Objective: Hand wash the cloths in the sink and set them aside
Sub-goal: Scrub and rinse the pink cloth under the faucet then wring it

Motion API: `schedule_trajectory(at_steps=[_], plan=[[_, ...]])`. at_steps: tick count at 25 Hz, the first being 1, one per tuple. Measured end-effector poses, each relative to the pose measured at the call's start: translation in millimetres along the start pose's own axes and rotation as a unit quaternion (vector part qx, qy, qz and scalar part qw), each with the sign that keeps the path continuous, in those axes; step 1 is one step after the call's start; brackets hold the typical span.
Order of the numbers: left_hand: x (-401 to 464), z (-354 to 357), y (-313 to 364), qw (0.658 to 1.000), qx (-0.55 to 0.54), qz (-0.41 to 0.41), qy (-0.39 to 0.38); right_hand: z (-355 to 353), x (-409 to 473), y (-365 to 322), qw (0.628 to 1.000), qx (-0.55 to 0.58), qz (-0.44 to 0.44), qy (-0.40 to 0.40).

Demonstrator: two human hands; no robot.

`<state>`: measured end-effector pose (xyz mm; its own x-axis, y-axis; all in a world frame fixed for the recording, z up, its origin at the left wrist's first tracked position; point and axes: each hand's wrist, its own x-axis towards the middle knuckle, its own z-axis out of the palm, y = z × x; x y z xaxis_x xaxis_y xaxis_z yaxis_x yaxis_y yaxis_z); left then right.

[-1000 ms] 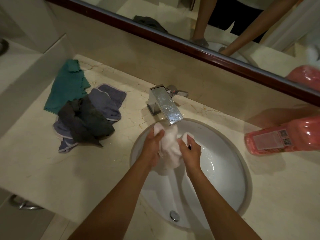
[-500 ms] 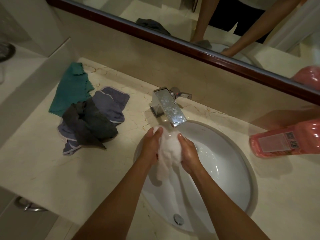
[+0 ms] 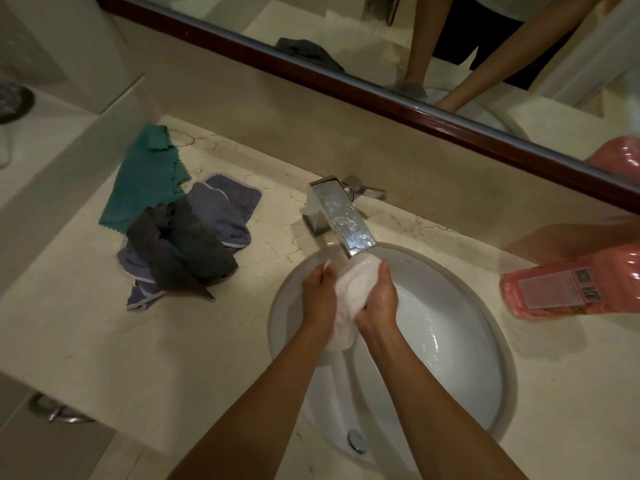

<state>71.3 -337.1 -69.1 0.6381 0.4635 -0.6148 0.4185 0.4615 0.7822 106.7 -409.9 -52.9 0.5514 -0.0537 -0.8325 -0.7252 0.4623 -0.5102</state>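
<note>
Both hands work a white cloth (image 3: 348,299) over the white sink basin (image 3: 460,344), directly beneath the spout of the chrome faucet (image 3: 341,220), presumably so that running water reaches the fabric. The left hand (image 3: 319,296) curls its fingers round the cloth's left side, and the right hand (image 3: 379,301) wraps the right side, thumb and fingers closed on the bunched fabric. Held between the two palms like this, the cloth looks ready for rubbing or squeezing; a tail of it hangs down toward the near part of the bowl.

Far left on the marble countertop (image 3: 173,358) lie a teal cloth (image 3: 143,181), a blue-purple cloth (image 3: 221,209) and a dark grey cloth (image 3: 183,251), heaped and overlapping, well apart from the basin; I cannot tell whether they are washed or waiting. On the right, a pink bottle (image 3: 571,285) lies on its side near the basin, probably the detergent, kept within reach.
</note>
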Motion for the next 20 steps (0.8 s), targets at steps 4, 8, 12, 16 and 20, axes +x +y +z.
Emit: schedule_trajectory(at_steps=[4,8,12,16,20], plan=[[8,13,11,1.0,0.002,-0.014,0.02,-24,-2,13,0.995,-0.015,-0.049,-0.089],[11,16,15,1.0,0.015,-0.013,0.003,-33,-5,18,0.993,-0.027,-0.048,-0.106],[7,10,12,0.997,-0.01,-0.057,0.046,-20,-6,24,0.992,-0.111,-0.058,-0.03],[2,2,5,0.999,0.033,-0.028,0.023,-8,-1,25,0.984,-0.145,-0.103,-0.006],[5,-4,-2,0.991,0.098,-0.085,-0.042,-6,-1,24,0.972,-0.178,-0.155,-0.017]])
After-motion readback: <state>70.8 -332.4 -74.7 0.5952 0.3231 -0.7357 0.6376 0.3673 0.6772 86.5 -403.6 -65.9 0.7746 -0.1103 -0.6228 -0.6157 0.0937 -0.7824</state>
